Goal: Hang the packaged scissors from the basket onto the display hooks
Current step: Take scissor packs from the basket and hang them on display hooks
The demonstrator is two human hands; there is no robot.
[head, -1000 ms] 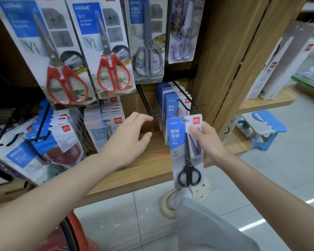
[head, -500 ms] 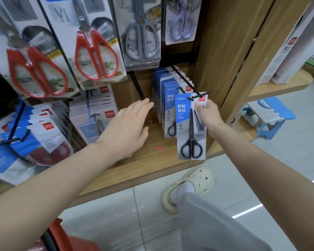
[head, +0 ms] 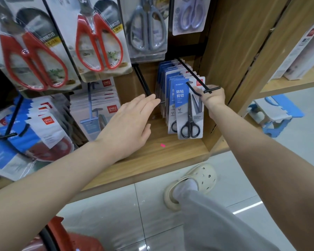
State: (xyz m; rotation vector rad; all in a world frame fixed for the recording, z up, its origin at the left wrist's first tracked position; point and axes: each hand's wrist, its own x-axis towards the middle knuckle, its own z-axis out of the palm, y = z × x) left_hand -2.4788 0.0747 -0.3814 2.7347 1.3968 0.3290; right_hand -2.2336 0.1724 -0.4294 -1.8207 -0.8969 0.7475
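A blue-and-white pack of black-handled scissors (head: 188, 109) hangs at the front tip of a black display hook (head: 196, 78), before a row of like packs (head: 168, 91). My right hand (head: 211, 98) pinches the pack's upper right edge, just under the hook's crossbar. With fingers straight, my left hand (head: 132, 122) reaches forward, its fingertips near the tip of a bare black hook (head: 142, 82) left of the row. The red basket (head: 62, 236) shows at the bottom edge.
Large red-handled scissors packs (head: 96, 40) and grey ones (head: 147, 29) hang above. More packs (head: 34, 134) hang at the lower left. A wooden shelf board (head: 161, 156) lies below the hooks, a wooden upright (head: 234, 51) to the right. My shoe (head: 194, 182) stands on the tiled floor.
My right hand has carried the pack up and forward onto the hook's tip. The left hand has stayed near the bare hook. The view has moved closer to the shelf.
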